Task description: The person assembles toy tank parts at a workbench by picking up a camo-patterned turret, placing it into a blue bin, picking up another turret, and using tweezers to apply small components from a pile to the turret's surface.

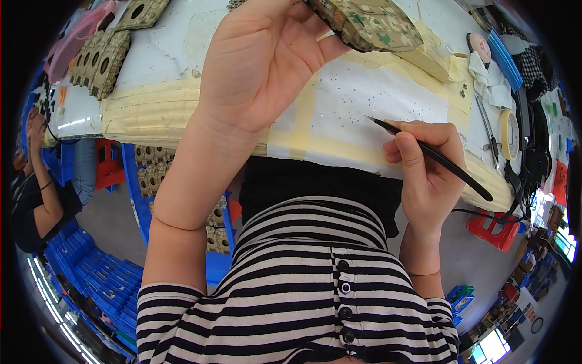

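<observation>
My left hand (260,60) is raised above the white table (376,97) and grips a camouflage fabric piece (364,24) at the top of the view; a ring shows on one finger. My right hand (424,170) sits near the table's front edge, holding a thin black pointed tool (436,159) like a pen, its tip aimed left over the tabletop. The two hands are apart, with the fabric piece up and left of the tool's tip.
Stacks of camouflage pieces with round holes (100,60) lie at the table's far left. A tape roll (508,134), scissors and cloths sit at the right. Another person (36,182) is seated at the left. Blue crates (103,273) and red stools (497,230) stand on the floor.
</observation>
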`<move>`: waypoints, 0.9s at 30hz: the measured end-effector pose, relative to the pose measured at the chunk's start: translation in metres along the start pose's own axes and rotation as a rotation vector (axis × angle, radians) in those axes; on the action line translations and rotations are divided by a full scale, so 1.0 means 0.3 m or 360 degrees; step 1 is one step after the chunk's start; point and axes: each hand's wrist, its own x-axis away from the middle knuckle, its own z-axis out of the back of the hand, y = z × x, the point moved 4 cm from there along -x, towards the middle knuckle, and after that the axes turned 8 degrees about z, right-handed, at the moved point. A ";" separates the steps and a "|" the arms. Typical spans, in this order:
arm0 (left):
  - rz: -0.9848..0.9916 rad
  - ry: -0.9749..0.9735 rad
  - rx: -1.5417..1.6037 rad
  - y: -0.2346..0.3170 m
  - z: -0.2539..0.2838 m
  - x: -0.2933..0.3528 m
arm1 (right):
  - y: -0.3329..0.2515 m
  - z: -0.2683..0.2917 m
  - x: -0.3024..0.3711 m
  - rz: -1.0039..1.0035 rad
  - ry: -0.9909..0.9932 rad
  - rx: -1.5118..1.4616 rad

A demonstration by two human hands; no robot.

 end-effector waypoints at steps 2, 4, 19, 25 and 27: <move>-0.0005 -0.0026 0.0001 0.000 0.004 -0.001 | 0.001 0.000 0.001 -0.0015 0.0005 -0.0010; -0.0003 -0.0040 0.0026 -0.001 0.005 -0.001 | 0.003 0.000 0.003 -0.0027 0.0013 -0.0030; -0.0005 -0.0036 0.0003 0.001 0.019 -0.004 | 0.002 0.003 0.002 -0.0007 -0.0001 -0.0027; 0.0012 -0.0017 0.0068 -0.003 0.011 -0.001 | 0.001 0.001 0.002 -0.0008 0.0011 -0.0048; 0.0007 -0.0025 0.0055 -0.001 0.013 -0.002 | 0.002 0.001 0.001 -0.0009 0.0002 -0.0041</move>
